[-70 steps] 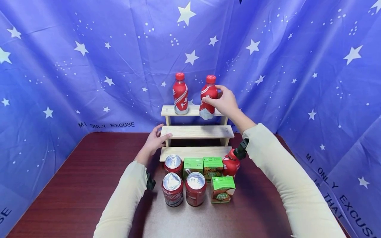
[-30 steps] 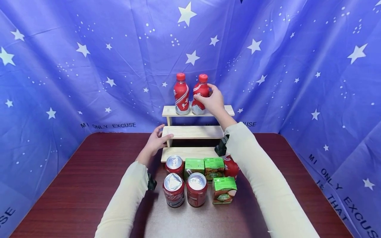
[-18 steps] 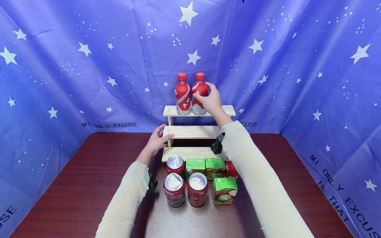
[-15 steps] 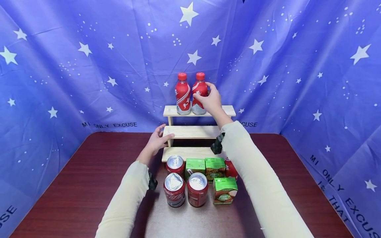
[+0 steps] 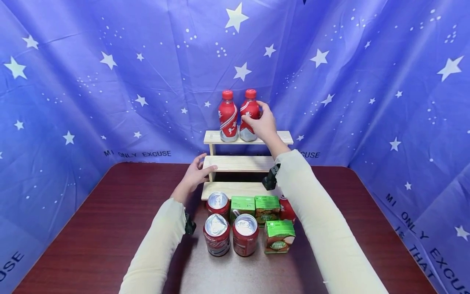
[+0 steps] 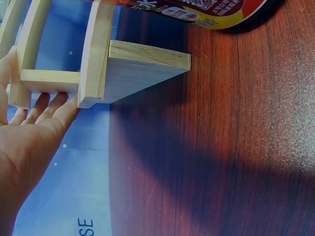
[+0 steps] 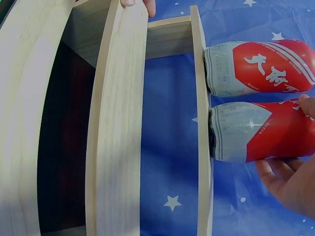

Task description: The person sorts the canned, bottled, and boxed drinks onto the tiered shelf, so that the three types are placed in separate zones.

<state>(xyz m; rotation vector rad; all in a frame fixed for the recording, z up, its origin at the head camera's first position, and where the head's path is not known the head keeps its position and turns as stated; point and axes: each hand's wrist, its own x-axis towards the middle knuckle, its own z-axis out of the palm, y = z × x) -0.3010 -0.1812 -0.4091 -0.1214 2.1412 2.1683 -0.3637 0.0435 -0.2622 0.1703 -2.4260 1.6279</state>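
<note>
A three-tier wooden rack (image 5: 238, 163) stands at the back of the table. On its top board my right hand (image 5: 266, 123) holds a red-capped drink bottle (image 5: 249, 109), thumb in front and fingers round the far side. In the right wrist view that bottle's pale base (image 7: 231, 132) meets the top board. A matching red bottle (image 5: 228, 115) stands upright just to its left, with a narrow gap between them. At the rack's left end my left hand (image 5: 194, 173) grips the middle board, thumb on top and fingers at the side, as the left wrist view also shows.
In front of the rack stand red soda cans (image 5: 245, 241) and green-topped drink cartons (image 5: 279, 237). A third red bottle (image 5: 287, 210) is partly hidden behind my right sleeve (image 5: 315, 204). A blue star-patterned curtain (image 5: 147, 81) hangs close behind the dark red table (image 5: 110, 228).
The right hand has brought its bottle left and down onto the top board, beside the first bottle, and straightened it upright. My left hand has stayed on the rack.
</note>
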